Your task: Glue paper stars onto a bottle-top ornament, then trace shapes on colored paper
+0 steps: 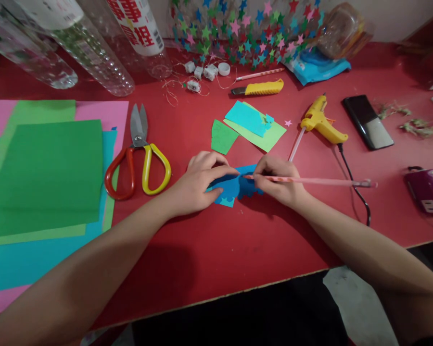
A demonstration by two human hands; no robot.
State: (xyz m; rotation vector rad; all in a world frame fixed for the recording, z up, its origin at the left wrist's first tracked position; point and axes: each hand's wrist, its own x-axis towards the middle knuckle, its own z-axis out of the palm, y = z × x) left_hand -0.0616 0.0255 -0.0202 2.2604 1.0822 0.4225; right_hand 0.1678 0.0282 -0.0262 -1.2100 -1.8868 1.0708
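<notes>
My right hand [279, 180] is closed around a pink pencil [324, 181], its tip against a dark blue sheet of paper [247, 186]. The pencil's far end points right over the table. My left hand [202, 185] lies on the left part of the same paper, thumb and index finger apart, pressing it down. A lighter blue piece [228, 201] with a star shape shows below my left thumb. Just beyond my hands lie a dark green scrap [223, 137], a light green piece [272, 137] and a turquoise piece [247, 117] with a ragged edge.
Scissors [139, 139] lie left, beside stacked coloured sheets [46, 178]. A yellow utility knife [263, 88], string lights [202, 72] and a star-covered clear container [245, 29] are behind. Right are a hot glue gun [323, 120], a phone [368, 120] and a purple power socket [427, 190].
</notes>
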